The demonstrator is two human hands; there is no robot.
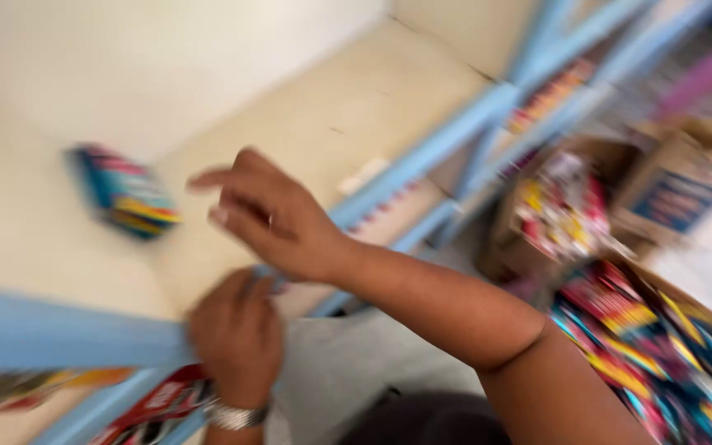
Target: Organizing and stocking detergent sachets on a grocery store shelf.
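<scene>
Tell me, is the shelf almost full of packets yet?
Not nearly. One colourful packet already lies on the cream shelf, the only one visible there. The right hand hovers open above the shelf; the left hand rests on its blue front edge. Open boxes of packets wait on the floor.

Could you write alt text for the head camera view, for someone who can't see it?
Blurred view down at a right hand reaching with spread fingers over a cream shelf board toward a small blue multicoloured packet. The left hand, wearing a silver wristwatch, grips the pale blue shelf rail. Cardboard boxes of colourful packets stand at right.
</scene>
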